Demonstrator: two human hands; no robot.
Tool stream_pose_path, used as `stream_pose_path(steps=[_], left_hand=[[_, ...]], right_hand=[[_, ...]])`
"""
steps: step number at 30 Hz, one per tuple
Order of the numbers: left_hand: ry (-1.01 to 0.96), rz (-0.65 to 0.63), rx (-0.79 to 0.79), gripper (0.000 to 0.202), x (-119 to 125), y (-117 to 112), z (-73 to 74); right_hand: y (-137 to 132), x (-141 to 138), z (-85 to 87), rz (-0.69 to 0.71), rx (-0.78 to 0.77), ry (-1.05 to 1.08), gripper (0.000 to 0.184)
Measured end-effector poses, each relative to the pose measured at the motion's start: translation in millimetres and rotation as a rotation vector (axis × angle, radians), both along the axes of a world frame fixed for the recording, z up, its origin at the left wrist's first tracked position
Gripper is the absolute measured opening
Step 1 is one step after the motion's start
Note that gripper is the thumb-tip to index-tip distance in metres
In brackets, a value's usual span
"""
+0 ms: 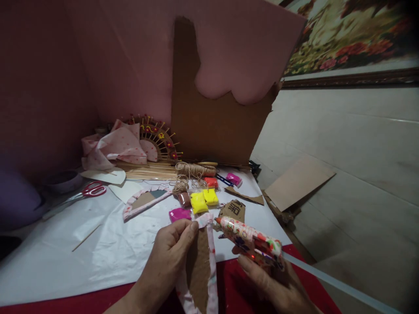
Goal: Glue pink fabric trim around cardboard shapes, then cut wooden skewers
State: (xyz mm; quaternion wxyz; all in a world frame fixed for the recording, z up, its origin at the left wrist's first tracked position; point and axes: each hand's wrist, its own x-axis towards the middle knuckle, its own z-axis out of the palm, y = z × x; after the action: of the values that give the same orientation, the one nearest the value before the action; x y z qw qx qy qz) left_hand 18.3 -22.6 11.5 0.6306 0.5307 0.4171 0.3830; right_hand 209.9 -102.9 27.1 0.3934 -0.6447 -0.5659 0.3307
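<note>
My left hand (170,250) pinches the upper left edge of a cardboard piece (198,266) whose borders are wrapped in pink-and-white fabric. In my right hand (275,279) is a flower-patterned glue gun (248,237), with a small red light lit on its side and a long translucent glue stick (337,281) coming out of its back. The gun's orange nozzle points left, close to the fabric at the piece's top right corner; I cannot tell whether they touch. Beyond the hands lies another fabric-edged cardboard piece (144,200), shaped like a half circle.
Yellow clay packets (199,203), a magenta packet (180,214) and a twine roll (196,169) lie mid-table. Red-handled scissors (93,189) and a thin stick (85,238) are at left. Behind stand a decorated fan (163,135), pink fabric (121,144) and a large cardboard panel (216,126).
</note>
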Motion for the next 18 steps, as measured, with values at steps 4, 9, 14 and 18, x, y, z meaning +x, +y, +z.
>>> stream_pose_path(steps=[4, 9, 14, 18], left_hand=[[-0.014, -0.002, -0.033, 0.037, 1.2, 0.3, 0.0], [-0.100, -0.009, -0.085, 0.036, 1.3, -0.1, 2.5], [-0.207, -0.045, -0.159, 0.038, 2.1, -0.5, 4.3], [-0.255, -0.100, -0.183, 0.034, 2.1, -1.5, 4.0]], right_hand=[[-2.3, 3.1, 2.2, 0.011, 0.028, 0.025, 0.032], [-5.2, 7.1, -2.8, 0.027, 0.044, -0.031, 0.033], [-12.6, 6.0, -11.7, 0.094, 0.085, -0.126, 0.042], [-16.0, 1.4, -3.7, 0.168, 0.108, -0.106, 0.035]])
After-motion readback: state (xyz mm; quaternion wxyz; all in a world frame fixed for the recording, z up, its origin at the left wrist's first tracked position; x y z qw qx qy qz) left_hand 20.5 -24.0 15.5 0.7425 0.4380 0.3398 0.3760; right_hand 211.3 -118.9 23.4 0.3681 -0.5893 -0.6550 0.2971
